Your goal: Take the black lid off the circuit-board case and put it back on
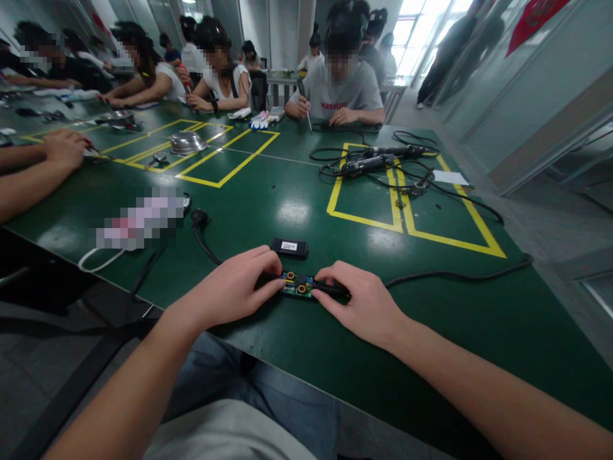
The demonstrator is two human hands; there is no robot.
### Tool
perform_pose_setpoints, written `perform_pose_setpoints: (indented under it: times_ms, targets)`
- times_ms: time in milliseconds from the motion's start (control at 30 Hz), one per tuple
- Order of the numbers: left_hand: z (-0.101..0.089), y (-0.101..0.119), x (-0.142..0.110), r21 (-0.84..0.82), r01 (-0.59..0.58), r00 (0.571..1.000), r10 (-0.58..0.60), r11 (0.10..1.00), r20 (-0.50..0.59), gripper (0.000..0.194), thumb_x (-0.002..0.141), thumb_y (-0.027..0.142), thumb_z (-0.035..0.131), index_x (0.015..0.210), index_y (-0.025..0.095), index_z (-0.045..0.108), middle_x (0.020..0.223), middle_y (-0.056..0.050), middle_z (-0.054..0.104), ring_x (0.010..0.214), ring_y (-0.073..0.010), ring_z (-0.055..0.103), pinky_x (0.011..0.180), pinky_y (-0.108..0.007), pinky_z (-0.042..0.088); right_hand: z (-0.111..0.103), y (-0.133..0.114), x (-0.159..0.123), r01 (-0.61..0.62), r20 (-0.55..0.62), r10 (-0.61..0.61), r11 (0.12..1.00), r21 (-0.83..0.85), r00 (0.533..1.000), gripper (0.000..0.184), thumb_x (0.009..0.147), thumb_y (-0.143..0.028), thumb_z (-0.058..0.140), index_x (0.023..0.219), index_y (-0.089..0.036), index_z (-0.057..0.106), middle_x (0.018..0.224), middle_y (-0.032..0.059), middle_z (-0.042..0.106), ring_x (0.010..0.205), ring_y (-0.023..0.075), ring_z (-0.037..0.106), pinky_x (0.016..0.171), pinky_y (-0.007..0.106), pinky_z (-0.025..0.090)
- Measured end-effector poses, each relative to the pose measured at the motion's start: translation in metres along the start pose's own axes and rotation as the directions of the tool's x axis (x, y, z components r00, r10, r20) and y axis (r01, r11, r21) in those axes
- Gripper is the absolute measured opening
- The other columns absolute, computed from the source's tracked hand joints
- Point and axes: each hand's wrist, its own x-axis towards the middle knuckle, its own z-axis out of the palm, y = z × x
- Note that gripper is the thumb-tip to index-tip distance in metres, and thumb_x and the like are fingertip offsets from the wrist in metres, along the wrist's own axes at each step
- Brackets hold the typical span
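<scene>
A small circuit board (297,285) with copper-wound coils lies on the table in front of me, apparently in a shallow black case. My left hand (234,281) pinches its left end between thumb and fingers. At the other end, my right hand (366,297) closes around the black power cord (335,289) where it meets the board. Just beyond the board rests a black case cover (290,248) with a white label. A plug (199,219) lies farther left, its cord running under my left hand. The wires between my fingertips are too small to make out.
Black electric screwdrivers (368,165) with tangled cables lie at the right beyond yellow tape outlines. A blurred pinkish pouch (143,220) is on the left, a metal bowl (188,143) farther back. Another person's hands (64,150) reach in from the left; a person (342,83) works opposite.
</scene>
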Motion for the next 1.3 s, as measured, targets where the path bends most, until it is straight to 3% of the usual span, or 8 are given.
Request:
perform_pose_setpoints:
  times_ms: [200, 633, 967, 1300]
  targets:
    - [0.001, 0.002, -0.002, -0.059, 0.075, 0.997, -0.075, 0.995, 0.005, 0.019, 0.105, 0.035, 0.053, 0.093, 0.022, 0.060, 0.089, -0.004, 0.068, 0.077, -0.0214, 0.060, 0.070, -0.034, 0.046, 0.000, -0.001, 0.000, -0.017, -0.012, 0.017, 1.000, 0.026, 1.000, 0.002, 0.102, -0.023, 0.067, 0.101, -0.023, 0.068, 0.087, 0.0018, 0.071, 0.073, 0.0185, 0.066, 0.069, 0.032, 0.051]
    - [0.006, -0.003, -0.001, -0.034, 0.077, 0.997, -0.077, 0.996, -0.012, 0.018, 0.104, 0.036, 0.055, 0.092, 0.022, 0.060, 0.089, -0.004, 0.068, 0.078, -0.0225, 0.062, 0.070, -0.035, 0.046, -0.001, 0.001, 0.000, -0.026, 0.024, 0.025, 0.999, 0.028, 0.999, 0.007, 0.102, -0.020, 0.065, 0.096, -0.023, 0.066, 0.088, 0.0024, 0.071, 0.075, 0.0188, 0.066, 0.069, 0.032, 0.049]
    - [-0.003, -0.003, -0.006, -0.030, -0.020, 1.000, 0.019, 0.999, -0.023, 0.011, 0.101, 0.025, 0.056, 0.099, 0.021, 0.066, 0.101, -0.006, 0.072, 0.089, -0.0218, 0.066, 0.082, -0.035, 0.053, -0.002, -0.001, 0.002, -0.023, 0.003, 0.023, 0.996, 0.085, 1.000, 0.006, 0.100, -0.020, 0.065, 0.095, -0.023, 0.067, 0.088, 0.0044, 0.072, 0.078, 0.0210, 0.067, 0.072, 0.035, 0.054]
    - [0.004, -0.009, -0.005, -0.021, -0.059, 0.995, 0.057, 0.998, -0.081, 0.010, 0.101, 0.021, 0.056, 0.096, 0.022, 0.065, 0.107, -0.008, 0.072, 0.100, -0.0252, 0.066, 0.091, -0.040, 0.055, -0.002, 0.002, 0.002, 0.030, -0.012, -0.029, 0.996, 0.082, 1.000, 0.011, 0.101, -0.016, 0.065, 0.093, -0.023, 0.067, 0.090, 0.0058, 0.074, 0.083, 0.0232, 0.070, 0.075, 0.038, 0.056]
